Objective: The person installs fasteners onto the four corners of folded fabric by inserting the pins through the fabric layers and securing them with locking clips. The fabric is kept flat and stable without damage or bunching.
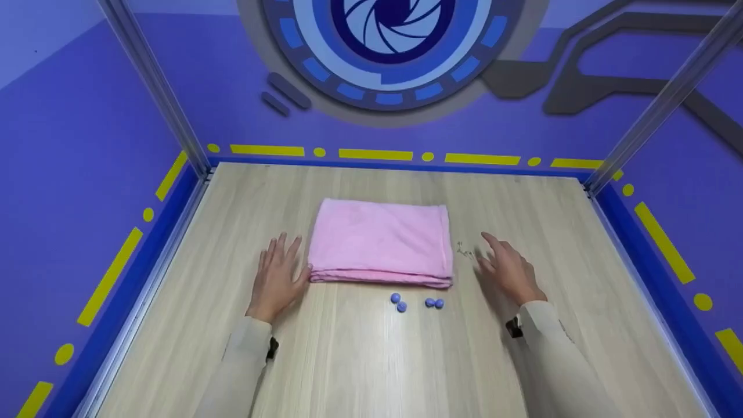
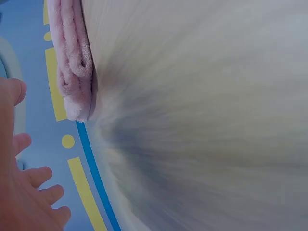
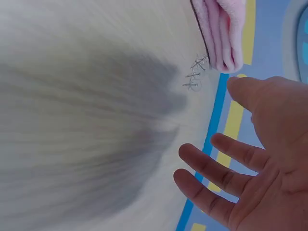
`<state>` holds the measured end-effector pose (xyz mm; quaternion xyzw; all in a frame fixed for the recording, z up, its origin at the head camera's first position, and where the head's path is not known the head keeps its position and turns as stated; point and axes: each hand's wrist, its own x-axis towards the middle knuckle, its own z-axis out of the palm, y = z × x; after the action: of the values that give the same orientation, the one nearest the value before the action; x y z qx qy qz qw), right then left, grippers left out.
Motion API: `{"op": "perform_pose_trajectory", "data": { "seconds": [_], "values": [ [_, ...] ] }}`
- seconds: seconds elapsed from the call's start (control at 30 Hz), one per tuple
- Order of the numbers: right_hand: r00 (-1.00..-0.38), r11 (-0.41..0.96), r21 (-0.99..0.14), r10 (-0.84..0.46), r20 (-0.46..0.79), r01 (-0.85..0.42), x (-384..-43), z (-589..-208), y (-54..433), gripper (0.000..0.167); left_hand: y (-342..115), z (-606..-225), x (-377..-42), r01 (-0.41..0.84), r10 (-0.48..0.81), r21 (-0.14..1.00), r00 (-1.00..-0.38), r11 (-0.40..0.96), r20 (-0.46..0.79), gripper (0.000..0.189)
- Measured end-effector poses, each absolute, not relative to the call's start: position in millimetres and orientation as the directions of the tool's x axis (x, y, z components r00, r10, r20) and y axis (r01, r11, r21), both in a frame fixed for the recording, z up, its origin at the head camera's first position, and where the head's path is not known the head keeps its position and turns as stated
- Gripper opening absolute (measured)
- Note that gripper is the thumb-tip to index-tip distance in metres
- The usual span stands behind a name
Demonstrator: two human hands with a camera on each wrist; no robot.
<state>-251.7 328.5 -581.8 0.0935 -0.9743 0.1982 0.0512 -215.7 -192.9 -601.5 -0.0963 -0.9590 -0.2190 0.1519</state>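
A folded pink fleece cloth point(image 1: 380, 241) lies on the wooden table, its layered fold facing the front. To its left is my left hand point(image 1: 277, 284), fingers spread, with the thumb tip right at the cloth's front left corner. My right hand point(image 1: 511, 270) hovers over the table on the other side, its fingers apart and holding nothing. Between that hand and the cloth lie several small silver pin-like pieces point(image 3: 194, 74), thin with round ends. Several small blue balls point(image 1: 401, 306) sit just in front of the cloth, in two close groups.
Blue-violet panels with yellow markings point(image 1: 376, 155) enclose the table at the back and both sides. Metal posts point(image 1: 168, 104) rise at the back corners. A metal rail point(image 1: 145, 307) runs along the left table edge.
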Motion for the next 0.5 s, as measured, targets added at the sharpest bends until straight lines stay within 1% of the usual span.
{"op": "perform_pose_trajectory", "data": {
  "seconds": [0.2, 0.3, 0.37, 0.5],
  "values": [
    [-0.983, 0.919, -0.35, -0.175, 0.054, -0.183, -271, -584, 319, 0.048, -193, -602, -212, 0.272, 0.126, 0.381, -0.922, 0.884, 0.365, 0.067],
    [-0.983, 0.925, -0.334, -0.178, 0.035, -0.179, -277, -585, 315, 0.041, -192, -604, -210, 0.29, 0.135, 0.363, -0.908, 0.885, 0.397, 0.066],
    [-0.983, 0.926, -0.332, -0.179, 0.035, -0.18, -281, -587, 313, 0.038, -191, -604, -208, 0.317, 0.146, 0.347, -0.887, 0.883, 0.438, 0.065],
    [-0.984, 0.925, -0.339, -0.173, 0.028, -0.172, -286, -590, 311, 0.032, -190, -604, -205, 0.388, 0.173, 0.315, -0.823, 0.866, 0.541, 0.059]
  ]
}}
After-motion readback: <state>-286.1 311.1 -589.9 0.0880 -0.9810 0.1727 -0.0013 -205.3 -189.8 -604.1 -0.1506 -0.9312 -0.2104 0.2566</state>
